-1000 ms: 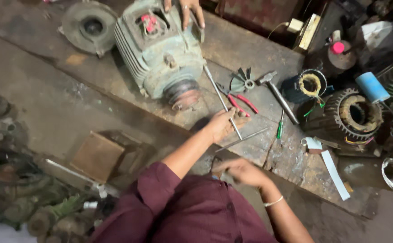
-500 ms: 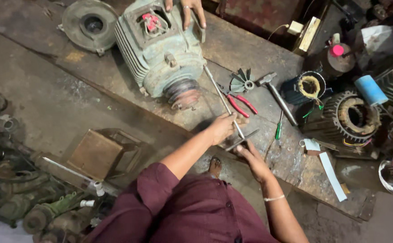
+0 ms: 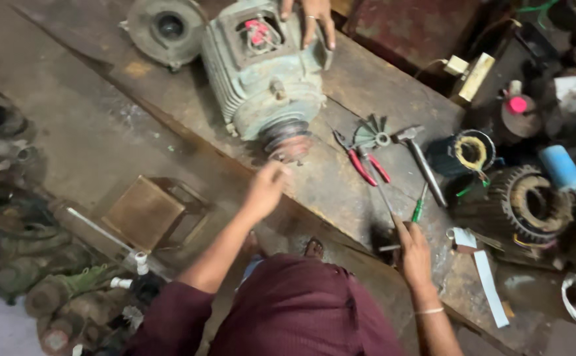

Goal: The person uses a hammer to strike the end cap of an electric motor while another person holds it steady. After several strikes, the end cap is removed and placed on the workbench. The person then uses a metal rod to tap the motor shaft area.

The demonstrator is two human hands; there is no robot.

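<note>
A grey-green electric motor [image 3: 261,72] lies on the worn wooden bench [image 3: 360,86], its rusty grooved pulley [image 3: 288,140] facing me. My left hand [image 3: 267,188] reaches up just below that pulley, fingers loosely curled, nothing seen in it. My right hand [image 3: 413,254] rests on the bench's near edge, closed around the lower end of a thin metal rod [image 3: 381,191] that runs up towards the red-handled pliers [image 3: 368,168]. Another person's hand [image 3: 314,16] rests on the motor's top.
A hammer [image 3: 423,165], a green screwdriver [image 3: 418,209] and a small fan wheel [image 3: 371,135] lie right of the pulley. A wound stator [image 3: 532,204], a blue cylinder [image 3: 560,166] and a round end cover [image 3: 166,26] sit on the bench. Below left stands a brown box [image 3: 144,211].
My left hand let go of the thin rod and moved left, up to the motor's pulley. My right hand came onto the bench and took the rod's near end.
</note>
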